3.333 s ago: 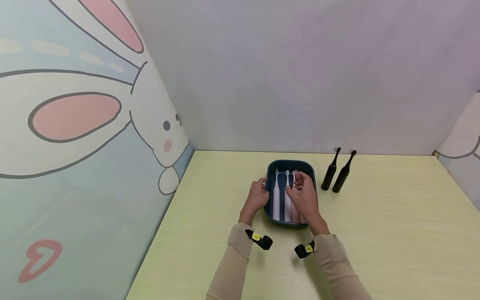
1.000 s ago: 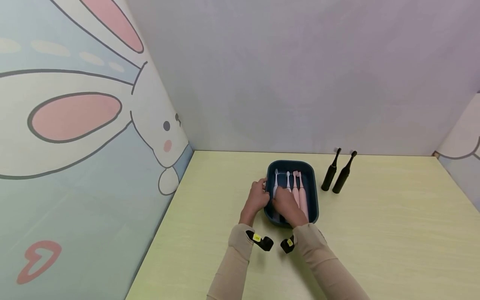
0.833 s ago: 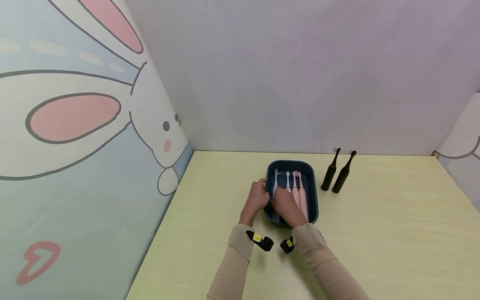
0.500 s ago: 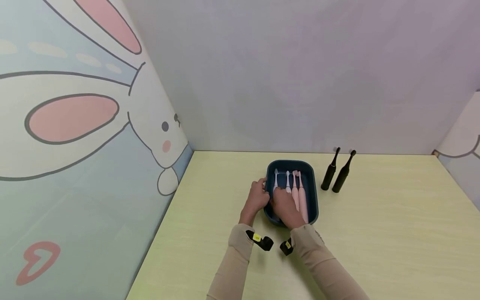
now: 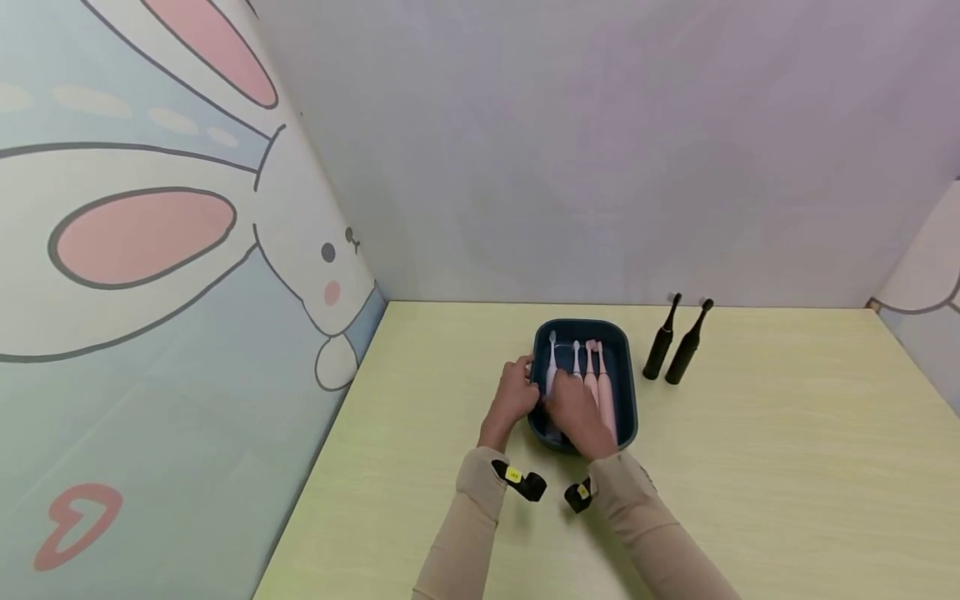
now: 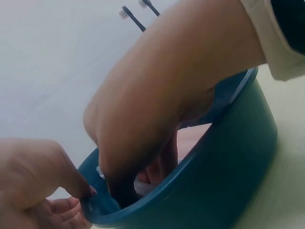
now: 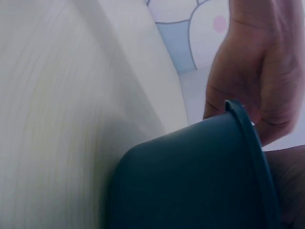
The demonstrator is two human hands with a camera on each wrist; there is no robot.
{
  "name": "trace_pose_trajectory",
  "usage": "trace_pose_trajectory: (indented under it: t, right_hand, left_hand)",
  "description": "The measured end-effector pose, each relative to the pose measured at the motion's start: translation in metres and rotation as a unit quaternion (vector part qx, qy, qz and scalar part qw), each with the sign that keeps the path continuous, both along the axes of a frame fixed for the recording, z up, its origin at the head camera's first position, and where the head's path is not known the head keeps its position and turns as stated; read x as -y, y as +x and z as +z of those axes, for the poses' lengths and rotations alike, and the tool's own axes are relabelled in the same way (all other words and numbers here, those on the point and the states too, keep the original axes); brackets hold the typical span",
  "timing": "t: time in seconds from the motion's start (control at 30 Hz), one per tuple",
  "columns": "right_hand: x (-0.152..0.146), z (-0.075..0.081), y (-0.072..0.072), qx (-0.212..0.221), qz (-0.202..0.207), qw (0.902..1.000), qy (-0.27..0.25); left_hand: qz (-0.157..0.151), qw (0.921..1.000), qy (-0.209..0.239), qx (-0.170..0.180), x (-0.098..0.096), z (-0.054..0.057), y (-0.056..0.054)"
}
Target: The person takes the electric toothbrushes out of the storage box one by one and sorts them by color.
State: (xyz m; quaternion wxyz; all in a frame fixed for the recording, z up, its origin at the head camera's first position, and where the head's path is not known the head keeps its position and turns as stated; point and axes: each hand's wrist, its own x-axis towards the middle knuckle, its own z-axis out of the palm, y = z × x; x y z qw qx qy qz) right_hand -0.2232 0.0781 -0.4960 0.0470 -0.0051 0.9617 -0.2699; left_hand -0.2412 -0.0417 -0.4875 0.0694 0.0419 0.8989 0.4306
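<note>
Plainly enough on my feeds, I had the right grip (image 5: pixel 576 408) down inside the dark blue bin (image 5: pixel 581 330), curled round the handle of the leftmost white toothbrush (image 5: pixel 552 372), its tips mostly hidden from me. Just right of that grip lay a second white toothbrush (image 5: pixel 577 365), then two pink toothbrushes (image 5: pixel 606 400), one partly covered by it. On its other side, the left grip (image 5: pixel 517 393) pinched the bin's wall at the rim. Well right of both grips, two black toothbrushes (image 5: pixel 682 358) stood on the tabletop (image 5: pixel 787 433).
</note>
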Motion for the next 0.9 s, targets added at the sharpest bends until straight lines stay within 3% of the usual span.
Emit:
trace_pose_trajectory:
  t: [0.2, 0.6, 0.9]
  right_hand:
    - [-0.007, 0.008, 0.001, 0.027, -0.018, 0.9993, -0.021]
    - [-0.02, 0.016, 0.014, -0.005, -0.039, 0.9976, -0.057]
    - [-0.034, 0.023, 0.021, -0.027, -0.068, 0.9912, -0.11]
  left_hand:
    - [0.007, 0.9998, -0.003, 0.017, -0.001, 0.001, -0.001]
    - [0.015, 0.9999, -0.001, 0.008, -0.002, -0.001, 0.0]
    - [0.006, 0.9999, 0.011, 0.0, -0.001, -0.003, 0.0]
